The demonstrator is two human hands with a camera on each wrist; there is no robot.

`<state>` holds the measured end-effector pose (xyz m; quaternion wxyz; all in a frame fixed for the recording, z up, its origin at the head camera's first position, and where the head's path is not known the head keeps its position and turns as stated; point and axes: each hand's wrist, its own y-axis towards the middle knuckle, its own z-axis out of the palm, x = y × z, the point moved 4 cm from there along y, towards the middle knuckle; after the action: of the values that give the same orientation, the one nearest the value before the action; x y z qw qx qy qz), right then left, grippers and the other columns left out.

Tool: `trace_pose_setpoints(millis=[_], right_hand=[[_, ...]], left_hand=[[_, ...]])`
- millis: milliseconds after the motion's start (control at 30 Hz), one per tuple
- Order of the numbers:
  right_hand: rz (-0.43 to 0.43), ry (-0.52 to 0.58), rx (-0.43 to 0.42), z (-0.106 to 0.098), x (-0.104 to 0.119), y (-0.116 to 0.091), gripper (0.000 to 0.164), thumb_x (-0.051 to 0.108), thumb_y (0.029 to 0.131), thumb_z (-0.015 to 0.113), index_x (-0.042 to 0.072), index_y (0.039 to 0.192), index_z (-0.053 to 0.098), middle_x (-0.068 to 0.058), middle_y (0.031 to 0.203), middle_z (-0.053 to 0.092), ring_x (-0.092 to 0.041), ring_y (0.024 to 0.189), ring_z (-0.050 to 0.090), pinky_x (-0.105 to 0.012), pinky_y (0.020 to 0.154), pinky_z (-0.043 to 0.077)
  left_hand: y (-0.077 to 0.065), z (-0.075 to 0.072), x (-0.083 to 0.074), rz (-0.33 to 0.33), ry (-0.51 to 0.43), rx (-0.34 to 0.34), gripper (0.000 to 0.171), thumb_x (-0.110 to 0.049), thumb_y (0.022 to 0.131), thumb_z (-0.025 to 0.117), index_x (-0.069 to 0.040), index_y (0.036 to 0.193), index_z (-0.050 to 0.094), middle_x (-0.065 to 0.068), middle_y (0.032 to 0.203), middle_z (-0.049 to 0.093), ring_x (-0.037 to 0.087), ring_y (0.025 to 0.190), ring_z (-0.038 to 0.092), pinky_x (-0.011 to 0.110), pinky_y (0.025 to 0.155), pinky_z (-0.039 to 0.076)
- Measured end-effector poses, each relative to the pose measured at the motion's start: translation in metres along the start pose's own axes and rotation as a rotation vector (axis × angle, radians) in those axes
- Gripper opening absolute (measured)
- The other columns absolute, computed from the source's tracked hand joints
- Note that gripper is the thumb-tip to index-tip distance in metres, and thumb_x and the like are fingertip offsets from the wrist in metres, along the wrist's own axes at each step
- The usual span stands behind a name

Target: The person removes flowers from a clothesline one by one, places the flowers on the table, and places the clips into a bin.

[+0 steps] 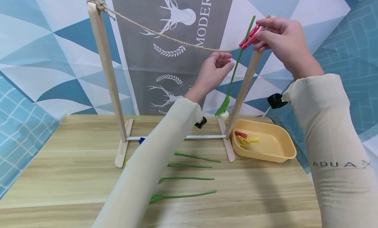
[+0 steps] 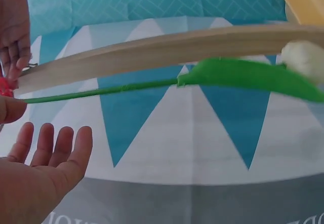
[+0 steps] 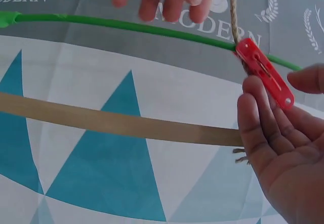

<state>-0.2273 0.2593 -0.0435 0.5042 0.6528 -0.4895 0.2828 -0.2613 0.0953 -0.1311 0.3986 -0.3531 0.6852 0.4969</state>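
A red clothespin (image 1: 250, 37) sits on the twine (image 1: 177, 40) and across the green stem (image 1: 234, 70) of an artificial flower. The flower hangs head down, its white bloom (image 1: 223, 116) and broad leaf lowest. My right hand (image 1: 283, 40) is around the clothespin's handle end; in the right wrist view its thumb (image 3: 306, 80) stands apart from the clothespin (image 3: 264, 73). Left of the stem, just under the twine, my left hand (image 1: 215, 68) has its fingers loosely bent, with nothing between them. The left wrist view shows its fingertips below the stem (image 2: 126, 87).
Two wooden posts (image 1: 107, 70) carry the twine, joined low down by a white rod (image 1: 203, 136). A yellow basin (image 1: 277, 152) at the right holds red and yellow clothespins (image 1: 248, 140). Several green stems (image 1: 192, 178) lie on the wooden table (image 1: 73, 175), partly behind my left sleeve.
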Motion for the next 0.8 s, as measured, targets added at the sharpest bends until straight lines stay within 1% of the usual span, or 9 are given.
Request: trace_pose_setpoints(millis=[167, 267, 400, 533, 633, 800], right_hand=[[-0.004, 0.044, 0.021, -0.002, 0.0, 0.001, 0.052, 0.025, 0.079, 0.072, 0.005, 0.125, 0.058, 0.0, 0.098, 0.067, -0.008, 0.073, 0.068, -0.012, 0.074, 0.05], [-0.001, 0.058, 0.037, -0.003, -0.001, 0.001, 0.053, 0.025, 0.077, 0.073, 0.004, 0.124, 0.059, -0.001, 0.097, 0.068, -0.009, 0.074, 0.069, -0.013, 0.075, 0.05], [-0.002, 0.063, 0.058, -0.005, -0.001, 0.001, 0.052, 0.025, 0.076, 0.073, 0.004, 0.122, 0.06, -0.002, 0.096, 0.068, -0.01, 0.074, 0.069, -0.012, 0.074, 0.05], [-0.008, 0.042, 0.067, -0.006, 0.0, 0.0, 0.053, 0.028, 0.075, 0.074, 0.004, 0.12, 0.061, -0.002, 0.097, 0.069, -0.01, 0.077, 0.069, -0.011, 0.077, 0.05], [-0.014, 0.033, 0.076, -0.008, 0.0, -0.001, 0.051, 0.028, 0.074, 0.074, 0.003, 0.117, 0.062, -0.003, 0.098, 0.069, -0.011, 0.079, 0.069, -0.011, 0.077, 0.049], [-0.033, 0.042, 0.07, -0.012, -0.002, -0.002, 0.045, 0.025, 0.075, 0.074, 0.002, 0.113, 0.064, -0.004, 0.095, 0.069, -0.011, 0.077, 0.068, -0.011, 0.076, 0.05]], left_hand=[[0.003, 0.008, 0.001, -0.014, 0.001, 0.031, 0.032, -0.018, 0.092, 0.059, -0.012, 0.122, 0.054, 0.003, 0.115, 0.059, 0.011, 0.101, 0.055, 0.016, 0.079, 0.049], [0.005, 0.011, 0.003, -0.01, -0.004, 0.04, 0.03, -0.017, 0.092, 0.058, -0.011, 0.121, 0.055, 0.004, 0.112, 0.06, 0.012, 0.095, 0.055, 0.015, 0.076, 0.049], [0.007, 0.012, 0.007, -0.002, -0.035, 0.041, 0.028, -0.015, 0.091, 0.059, -0.009, 0.119, 0.056, 0.006, 0.106, 0.062, 0.013, 0.087, 0.055, 0.016, 0.072, 0.049], [0.008, 0.012, 0.007, -0.006, -0.056, 0.045, 0.028, -0.013, 0.09, 0.061, -0.008, 0.117, 0.057, 0.007, 0.103, 0.062, 0.014, 0.084, 0.056, 0.017, 0.073, 0.052], [0.007, 0.012, 0.006, -0.006, -0.052, 0.049, 0.027, -0.012, 0.09, 0.061, -0.007, 0.116, 0.056, 0.008, 0.103, 0.061, 0.015, 0.085, 0.056, 0.019, 0.073, 0.053], [0.007, 0.013, 0.006, -0.01, -0.013, 0.057, 0.027, -0.013, 0.089, 0.062, -0.009, 0.115, 0.056, 0.006, 0.102, 0.059, 0.014, 0.085, 0.054, 0.018, 0.071, 0.052]])
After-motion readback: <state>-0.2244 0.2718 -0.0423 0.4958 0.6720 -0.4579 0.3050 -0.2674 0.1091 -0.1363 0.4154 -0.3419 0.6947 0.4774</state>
